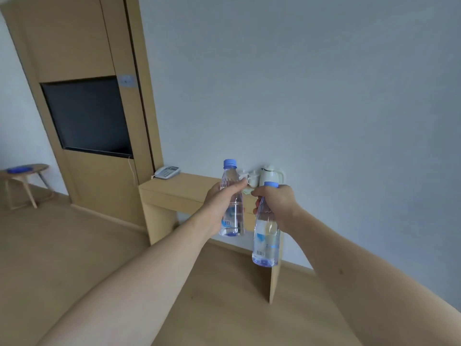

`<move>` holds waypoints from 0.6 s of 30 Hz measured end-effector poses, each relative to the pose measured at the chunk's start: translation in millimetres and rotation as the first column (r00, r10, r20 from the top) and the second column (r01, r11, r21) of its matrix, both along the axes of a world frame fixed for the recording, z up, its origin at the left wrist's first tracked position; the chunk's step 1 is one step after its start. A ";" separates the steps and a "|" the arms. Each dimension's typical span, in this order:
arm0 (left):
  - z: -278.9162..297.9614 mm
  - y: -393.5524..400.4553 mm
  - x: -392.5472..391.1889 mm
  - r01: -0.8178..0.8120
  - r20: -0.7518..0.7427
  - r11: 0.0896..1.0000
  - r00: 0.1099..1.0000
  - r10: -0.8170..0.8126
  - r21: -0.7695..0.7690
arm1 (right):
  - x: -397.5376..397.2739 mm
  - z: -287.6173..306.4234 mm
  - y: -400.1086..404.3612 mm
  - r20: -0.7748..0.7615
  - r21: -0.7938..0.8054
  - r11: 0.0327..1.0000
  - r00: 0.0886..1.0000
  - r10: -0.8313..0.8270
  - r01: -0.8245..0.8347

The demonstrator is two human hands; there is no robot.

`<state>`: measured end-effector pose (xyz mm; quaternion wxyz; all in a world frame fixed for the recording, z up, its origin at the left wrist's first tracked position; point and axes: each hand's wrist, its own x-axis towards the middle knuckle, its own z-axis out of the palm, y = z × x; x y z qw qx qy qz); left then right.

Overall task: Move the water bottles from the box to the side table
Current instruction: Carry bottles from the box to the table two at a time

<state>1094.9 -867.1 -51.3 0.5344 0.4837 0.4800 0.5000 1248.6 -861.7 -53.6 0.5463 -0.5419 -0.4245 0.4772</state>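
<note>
Head view: both arms reach forward, one water bottle in each hand, neither set down yet.
Left bottle: upright, blue cap up, carried in the air in front of the counter's near edge; gripped at mid-body, likely so the base stays free to land flat.
Left hand: its grip is wrapped round the bottle's middle, thumb laid across the front near the shoulder, fingers hidden behind.
Right bottle: also upright but hanging lower, its base below the counter top's level; I'd say it must rise before it can be stood down.
Right hand: its grip is closed over the neck and shoulder from above, just under the cap, so the body dangles beneath; handy for carrying, looser for steadying.
Counter: pale wood side table against the wall, its front half bare, which looks like the landing spot.
Kettle: white, at the back by the wall, with white cups just beside it; they leave little room at the rear.
Telephone: on the counter's far left corner, well apart from the hands.
Box: not in view.
Stool: far left, something blue on top.
Risk, as I judge it: the two bottles ride close together and could knock.
</note>
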 end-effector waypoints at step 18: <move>-46.8 305.0 -69.3 -0.018 0.103 0.989 0.994 0.034 -0.149 | -70.8 -38.6 297.6 0.011 -0.071 0.997 0.999 0.041 -0.040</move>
